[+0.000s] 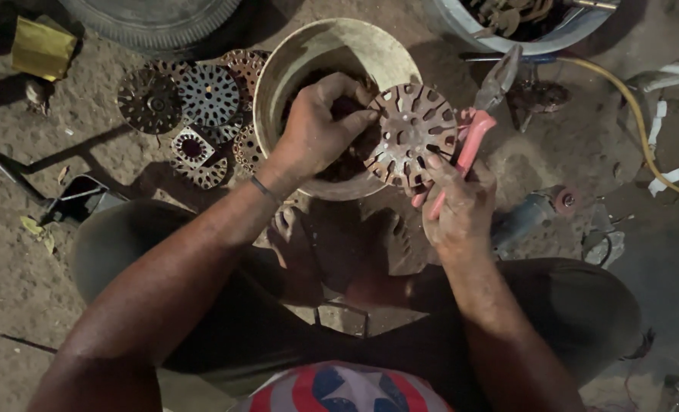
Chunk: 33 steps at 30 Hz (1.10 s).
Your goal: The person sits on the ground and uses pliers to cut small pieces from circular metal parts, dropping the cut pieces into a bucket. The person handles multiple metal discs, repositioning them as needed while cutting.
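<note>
Both hands grasp: left hand (316, 126) and right hand (457, 206) pinch a rusty slotted disc (412, 133), right also holding pink-handled pliers (476, 122).

A slotted disc (411, 133) is held over the bucket (309, 57), between left hand (316, 126) and right hand (457, 206); pliers (476, 114) lie right of it, more discs (194, 114) left of the bucket.
</note>
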Tool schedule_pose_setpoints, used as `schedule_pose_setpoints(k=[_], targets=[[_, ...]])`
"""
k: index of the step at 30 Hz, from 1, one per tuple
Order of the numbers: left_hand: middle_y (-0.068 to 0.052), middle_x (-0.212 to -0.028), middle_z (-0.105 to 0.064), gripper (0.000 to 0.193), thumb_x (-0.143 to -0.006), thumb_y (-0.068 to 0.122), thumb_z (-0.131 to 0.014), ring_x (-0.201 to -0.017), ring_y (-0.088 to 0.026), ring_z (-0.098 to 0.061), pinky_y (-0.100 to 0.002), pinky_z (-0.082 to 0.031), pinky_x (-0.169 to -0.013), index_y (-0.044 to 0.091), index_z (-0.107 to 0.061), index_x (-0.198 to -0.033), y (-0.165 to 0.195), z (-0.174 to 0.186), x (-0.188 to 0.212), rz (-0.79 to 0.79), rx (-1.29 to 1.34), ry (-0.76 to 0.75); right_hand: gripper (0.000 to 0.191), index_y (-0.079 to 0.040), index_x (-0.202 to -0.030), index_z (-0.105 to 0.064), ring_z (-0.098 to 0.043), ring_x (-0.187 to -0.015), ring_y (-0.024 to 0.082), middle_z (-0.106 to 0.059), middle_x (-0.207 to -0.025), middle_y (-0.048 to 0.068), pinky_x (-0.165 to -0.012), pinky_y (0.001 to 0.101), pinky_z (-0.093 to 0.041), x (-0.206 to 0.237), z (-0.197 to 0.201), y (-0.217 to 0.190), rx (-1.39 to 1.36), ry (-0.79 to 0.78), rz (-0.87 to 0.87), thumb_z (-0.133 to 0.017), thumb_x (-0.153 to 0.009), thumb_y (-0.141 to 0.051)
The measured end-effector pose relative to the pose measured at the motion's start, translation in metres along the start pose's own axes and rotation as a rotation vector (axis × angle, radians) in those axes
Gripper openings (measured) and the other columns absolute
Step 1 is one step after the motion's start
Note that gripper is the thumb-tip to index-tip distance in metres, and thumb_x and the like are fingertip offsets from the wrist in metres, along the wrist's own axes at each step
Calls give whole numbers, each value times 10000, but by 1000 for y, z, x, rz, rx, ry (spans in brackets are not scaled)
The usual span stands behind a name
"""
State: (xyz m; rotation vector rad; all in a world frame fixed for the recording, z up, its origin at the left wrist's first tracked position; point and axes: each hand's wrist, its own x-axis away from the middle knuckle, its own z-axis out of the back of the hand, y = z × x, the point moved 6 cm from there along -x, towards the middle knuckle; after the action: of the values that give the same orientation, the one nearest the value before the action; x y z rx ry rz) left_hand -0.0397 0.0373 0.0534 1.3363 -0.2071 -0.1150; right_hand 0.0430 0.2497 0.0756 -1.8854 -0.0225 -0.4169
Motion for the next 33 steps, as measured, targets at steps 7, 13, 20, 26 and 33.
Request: schedule_pose_setpoints(k=[7,13,20,26,33], targets=[[-146,-1047,-725,225,-817,39,-822,-973,-307,-714,-397,-586,-858,50,-720,-1017,33,-3,19,-294,-300,276,596,45,-1351,-520,-582,-675,70,-621,-1038,-14,-479,244,-486,5,-9,-4,149,78,180,-759,-828,-112],[-207,-997,-654,243,-770,76,-792,-950,-439,-635,-517,-534,-805,10,-670,-969,27,-14,20,-238,-376,282,534,101,-1323,-551,-514,-501,88,-641,-832,48,-441,236,-420,6,-12,10,271,93,102,-761,-875,-102],[-221,-993,-651,181,-826,96,-739,-915,-410,-664,-506,-543,-803,-10,-621,-914,-9,16,-6,-159,-423,352,430,108,-1288,-579,-575,-646,124,-633,-962,52,-519,277,-481,1,-9,13,116,74,120,-755,-922,-33],[-162,-1087,-755,294,-905,208,-712,-974,-286,-741,-375,-608,-858,30,-680,-1137,-42,14,-14,264,81,71,414,-20,-1311,-581,-618,-707,160,-659,-1068,74,-516,297,-507,2,-5,6,5,19,78,-694,-915,-63],[-110,-1270,-703,597,-889,244,-710,-1130,-204,-656,-362,-534,-918,-4,-575,-1415,-33,-25,0,461,678,-328,289,2,-1251,-617,-685,-1016,255,-696,-1169,100,-752,385,-536,-3,11,21,-337,-146,-108,-639,-987,-115]])
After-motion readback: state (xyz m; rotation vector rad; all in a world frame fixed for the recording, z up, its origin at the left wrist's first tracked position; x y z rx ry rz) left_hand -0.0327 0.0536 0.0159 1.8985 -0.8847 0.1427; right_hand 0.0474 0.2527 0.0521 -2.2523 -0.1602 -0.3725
